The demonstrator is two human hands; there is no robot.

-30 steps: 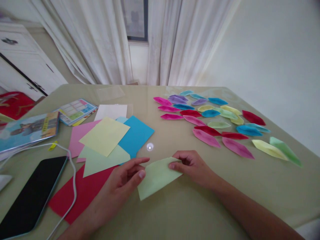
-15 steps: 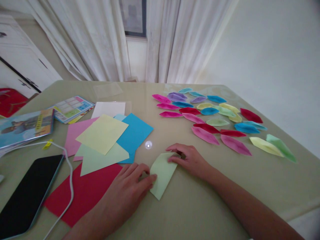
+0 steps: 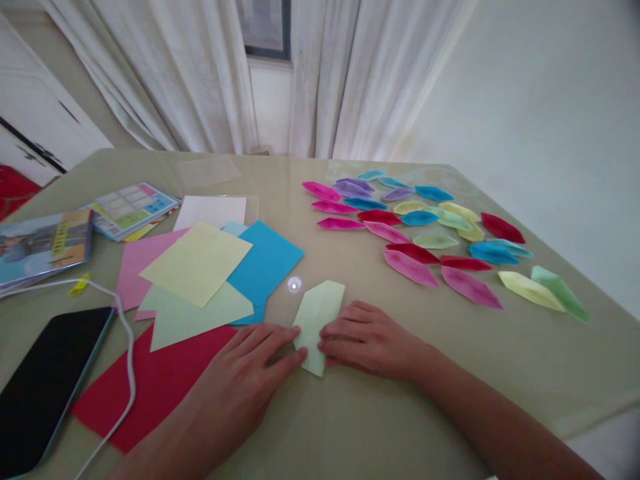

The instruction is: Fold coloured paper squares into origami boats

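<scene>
A pale green folded paper (image 3: 316, 313) lies on the table in front of me, one end pointing away. My left hand (image 3: 245, 380) rests flat on the table with its fingertips against the paper's near left edge. My right hand (image 3: 367, 338) lies flat too, fingers pressing the paper's near right edge. Both hands have fingers stretched out and grip nothing.
Loose coloured sheets (image 3: 200, 280) overlap at the left, a red sheet (image 3: 150, 387) nearest me. Several folded paper boats (image 3: 415, 230) are spread at the right. A dark tablet (image 3: 45, 380) with a white cable (image 3: 127, 353) and booklets (image 3: 45, 243) lie far left. The table edge (image 3: 590, 413) runs along the right.
The green paper has turned to point away from me and looks narrower. Both hands moved to its near end and now press it flat.
</scene>
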